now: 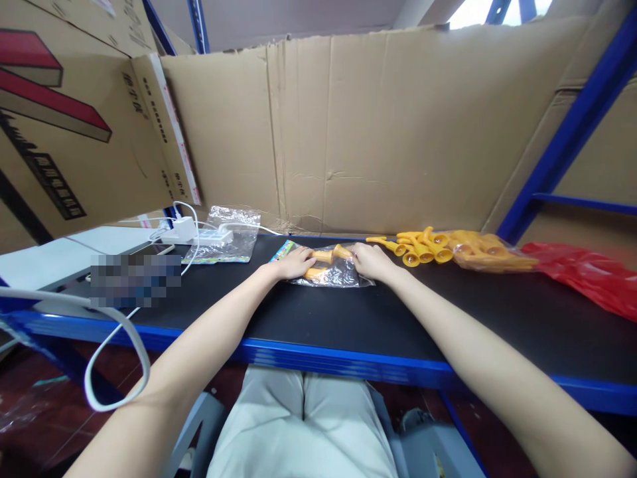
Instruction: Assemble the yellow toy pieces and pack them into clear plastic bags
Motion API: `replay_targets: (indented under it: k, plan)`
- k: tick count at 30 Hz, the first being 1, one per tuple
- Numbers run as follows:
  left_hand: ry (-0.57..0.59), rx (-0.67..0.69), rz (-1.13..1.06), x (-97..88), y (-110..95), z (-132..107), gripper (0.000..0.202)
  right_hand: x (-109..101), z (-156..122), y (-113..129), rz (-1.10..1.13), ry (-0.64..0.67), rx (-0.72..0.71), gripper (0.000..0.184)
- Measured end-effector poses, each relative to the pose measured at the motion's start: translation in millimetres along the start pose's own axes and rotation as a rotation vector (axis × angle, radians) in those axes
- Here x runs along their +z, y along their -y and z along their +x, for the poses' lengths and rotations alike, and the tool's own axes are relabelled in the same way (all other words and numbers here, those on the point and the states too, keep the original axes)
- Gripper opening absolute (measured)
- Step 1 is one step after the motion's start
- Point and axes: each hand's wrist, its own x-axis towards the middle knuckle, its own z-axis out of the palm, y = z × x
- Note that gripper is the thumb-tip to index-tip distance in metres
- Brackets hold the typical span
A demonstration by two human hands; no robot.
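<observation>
A clear plastic bag [343, 275] with a colourful printed strip at its left end lies on the black tabletop. Inside it are yellow-orange trumpet-shaped pieces [323, 256], like small toy horns. My left hand [297, 263] rests on the bag's left part, fingers stretched out over it. At the opposite end, my right hand [372, 261] is curled around the bag's edge, close to the flared end of one horn; its fingertips are partly hidden. More yellow horns [423, 247] lie loose in a heap to the right of my right hand.
Behind the loose horns, a clear bag full of horns [485, 251] touches a red plastic bag [582, 272]. Another clear printed bag [233, 232] lies left, beside a white power strip [212, 237] with cables. A cardboard wall [373, 139] closes the back; a blue rail [348, 358] edges the table.
</observation>
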Motion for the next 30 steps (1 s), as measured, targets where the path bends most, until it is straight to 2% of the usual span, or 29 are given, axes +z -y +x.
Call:
replay_targets:
  k: [2,5,14,23,26,30]
  plan:
    - [-0.007,0.020,-0.014,-0.3,-0.4,-0.5,0.042,0.2,0.0,-2.3,0.002,0.028,-0.037,0.030]
    - [-0.005,0.029,-0.037,-0.8,-2.1,-1.5,0.041,-1.5,0.5,-3.8,-0.043,0.027,-0.017,0.028]
    - [-0.005,0.005,-0.082,-0.9,-4.8,-3.6,0.043,-8.3,0.2,1.0,-0.009,-0.001,0.221,0.024]
    - [0.006,0.005,-0.085,-0.3,-1.6,-2.4,0.041,-3.4,0.9,0.4,0.074,-0.032,0.238,0.024]
    - [-0.042,0.008,-0.117,2.2,0.4,-1.3,0.043,-3.5,0.5,1.1,0.118,0.012,0.180,0.027]
    - [-0.089,-0.014,-0.152,5.5,2.8,-0.2,0.044,0.2,0.5,4.8,0.176,0.003,0.190,0.030]
